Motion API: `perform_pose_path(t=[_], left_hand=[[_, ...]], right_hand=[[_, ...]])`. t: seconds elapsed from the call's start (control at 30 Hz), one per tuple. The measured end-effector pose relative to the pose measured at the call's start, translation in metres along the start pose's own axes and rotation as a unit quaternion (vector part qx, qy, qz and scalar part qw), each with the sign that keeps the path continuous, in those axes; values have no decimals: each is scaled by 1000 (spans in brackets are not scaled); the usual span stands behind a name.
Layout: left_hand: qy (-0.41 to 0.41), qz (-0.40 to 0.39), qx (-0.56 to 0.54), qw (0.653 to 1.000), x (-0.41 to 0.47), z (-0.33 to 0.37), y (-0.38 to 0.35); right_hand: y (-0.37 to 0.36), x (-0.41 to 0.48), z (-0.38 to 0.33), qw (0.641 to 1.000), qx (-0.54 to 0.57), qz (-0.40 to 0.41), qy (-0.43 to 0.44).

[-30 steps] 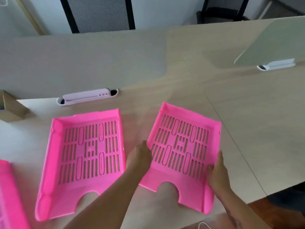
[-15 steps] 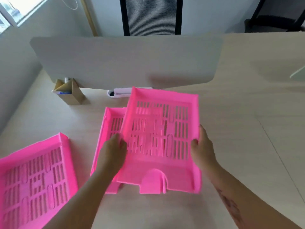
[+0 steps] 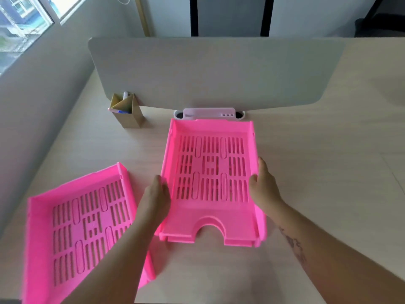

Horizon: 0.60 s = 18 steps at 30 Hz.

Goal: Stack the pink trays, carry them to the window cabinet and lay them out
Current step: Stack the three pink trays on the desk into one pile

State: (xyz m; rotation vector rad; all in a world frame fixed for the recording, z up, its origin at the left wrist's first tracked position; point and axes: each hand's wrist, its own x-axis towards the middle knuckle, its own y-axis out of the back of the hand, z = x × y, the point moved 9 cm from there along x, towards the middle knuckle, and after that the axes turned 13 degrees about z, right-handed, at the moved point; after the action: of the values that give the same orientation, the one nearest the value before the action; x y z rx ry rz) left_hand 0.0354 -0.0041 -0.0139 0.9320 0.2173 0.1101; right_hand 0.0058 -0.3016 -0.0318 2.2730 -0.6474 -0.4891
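Head view: light wooden desk [image 3: 317, 172] with a grey divider panel [image 3: 208, 73] across its far side. Two nested pink trays [image 3: 212, 167] sit mid-desk, just short of the white cable port [image 3: 209, 112]. A third pink tray [image 3: 83, 220] lies apart, at left. Left hand [image 3: 156, 194] grips the stack's left wall; right hand [image 3: 264, 185] clasps the right wall, thumb inside. A cardboard pen holder [image 3: 127, 110] stands far left.

The single head-worn camera looked forward and steeply down from above the desk [image 3: 317, 172], close over it. It faced the grey divider panel [image 3: 214, 73], with a window [image 3: 24, 25] at upper left.
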Motion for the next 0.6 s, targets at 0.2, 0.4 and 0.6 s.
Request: perform_pose_path(t=[0.2, 0.4, 0.6], left_hand=[[-19, -9, 3, 1000, 15, 5, -5], [7, 4, -31, 999, 22, 0, -2], [81, -27, -193, 977, -6, -22, -9]], right_hand=[[-2, 16, -2, 1000, -5, -8, -4], [-10, 16, -13, 999, -1, -39, 9], [-2, -9, -1, 998, 30, -52, 4]])
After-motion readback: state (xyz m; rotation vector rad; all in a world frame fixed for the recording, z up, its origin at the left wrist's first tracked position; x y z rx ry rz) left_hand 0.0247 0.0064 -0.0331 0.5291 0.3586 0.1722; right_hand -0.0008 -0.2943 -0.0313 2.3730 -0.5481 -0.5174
